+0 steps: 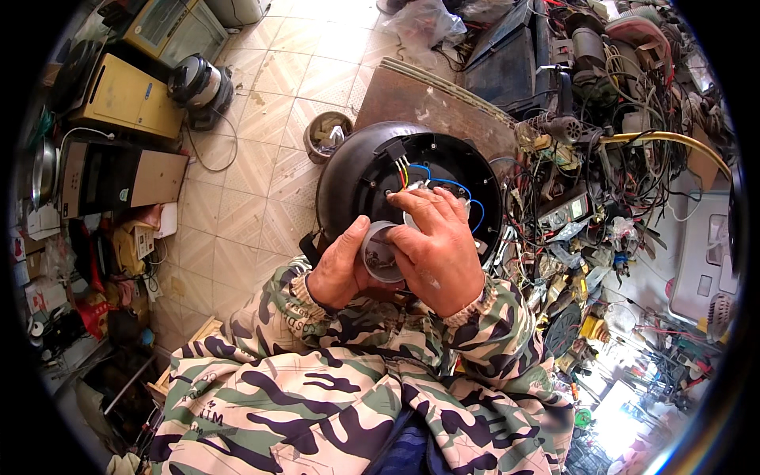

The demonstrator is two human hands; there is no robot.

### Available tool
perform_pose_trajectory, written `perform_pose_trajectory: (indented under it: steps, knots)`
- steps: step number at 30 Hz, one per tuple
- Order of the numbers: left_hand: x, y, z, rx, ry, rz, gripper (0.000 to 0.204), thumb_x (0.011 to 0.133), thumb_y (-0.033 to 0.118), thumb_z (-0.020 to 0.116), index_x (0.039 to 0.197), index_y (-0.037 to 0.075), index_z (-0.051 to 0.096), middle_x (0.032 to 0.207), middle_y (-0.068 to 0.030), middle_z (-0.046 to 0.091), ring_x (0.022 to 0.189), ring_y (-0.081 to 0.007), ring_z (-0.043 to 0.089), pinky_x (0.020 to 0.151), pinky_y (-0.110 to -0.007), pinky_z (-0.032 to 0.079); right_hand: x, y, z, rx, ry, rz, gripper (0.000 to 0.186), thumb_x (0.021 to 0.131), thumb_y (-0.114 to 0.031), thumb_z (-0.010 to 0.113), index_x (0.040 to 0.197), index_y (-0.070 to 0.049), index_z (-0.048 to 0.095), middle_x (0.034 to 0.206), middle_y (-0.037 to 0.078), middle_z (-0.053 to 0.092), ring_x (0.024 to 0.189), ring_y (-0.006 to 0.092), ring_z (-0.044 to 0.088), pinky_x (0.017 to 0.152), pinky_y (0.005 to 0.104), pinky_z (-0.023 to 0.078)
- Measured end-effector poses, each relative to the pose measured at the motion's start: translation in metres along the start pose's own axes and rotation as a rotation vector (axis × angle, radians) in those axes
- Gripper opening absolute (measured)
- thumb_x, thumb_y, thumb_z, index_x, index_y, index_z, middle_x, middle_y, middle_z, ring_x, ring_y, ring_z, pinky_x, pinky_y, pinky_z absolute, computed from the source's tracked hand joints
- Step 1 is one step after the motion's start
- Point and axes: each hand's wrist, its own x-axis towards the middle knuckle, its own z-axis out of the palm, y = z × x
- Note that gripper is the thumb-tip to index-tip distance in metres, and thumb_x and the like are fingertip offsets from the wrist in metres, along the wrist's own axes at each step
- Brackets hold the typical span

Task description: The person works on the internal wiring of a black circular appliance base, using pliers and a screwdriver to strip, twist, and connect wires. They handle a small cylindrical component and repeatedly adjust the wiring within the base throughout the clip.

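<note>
Head view, clear cup: the small see-through cup [382, 275] is mid-scene, over the near side of the black round appliance housing [340, 180]; we see small dark pieces [381, 257] inside.
Left hand: our left hand [339, 269] is closed around the cup's left side.
Right hand: our right hand [443, 249] is half curled, thumb at the cup's right rim; we cannot tell whether its fingers pinch anything.
Cup handling: we judge it light, thin-walled and a bit slick, likely to spill if tipped; best held low around the wall, mouth up.
Housing handling: probably stiff and smooth, safest by its outer rim; we'd spare the blue wires [451, 183].
Surface: a brown board [396, 99] lies beyond the housing; their contact is hidden from us.
Room: patterned floor tiles [245, 198] far left, a yellow cabinet [131, 95] beyond them; tangled cables [633, 71] far right, a multimeter [571, 210] right.
</note>
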Motion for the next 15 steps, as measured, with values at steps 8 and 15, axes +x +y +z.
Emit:
perform_pose_trajectory:
  steps: [8, 15]
  knots:
    - [0.002, -0.001, -0.001, -0.011, -0.004, 0.009, 0.062, 0.116, 0.051, 0.031, 0.161, 0.009, 0.034, 0.149, -0.0172, 0.057, 0.134, -0.0281, 0.063, 0.106, -0.047, 0.059, 0.008, 0.003, 0.012, 0.112, -0.087, -0.086, 0.015, 0.071, -0.013, 0.076, 0.085, -0.008, 0.079, 0.140, 0.015, 0.066, 0.137, 0.0378, 0.057, 0.118, 0.0563, 0.038]
    - [0.002, 0.000, 0.001, -0.009, -0.008, 0.003, 0.063, 0.116, 0.053, 0.031, 0.162, 0.010, 0.032, 0.153, -0.0166, 0.054, 0.139, -0.0285, 0.059, 0.110, -0.047, 0.056, 0.006, 0.004, 0.015, 0.056, -0.101, -0.074, 0.015, 0.070, -0.013, 0.075, 0.083, -0.008, 0.079, 0.138, 0.011, 0.067, 0.136, 0.0353, 0.058, 0.118, 0.0557, 0.038]
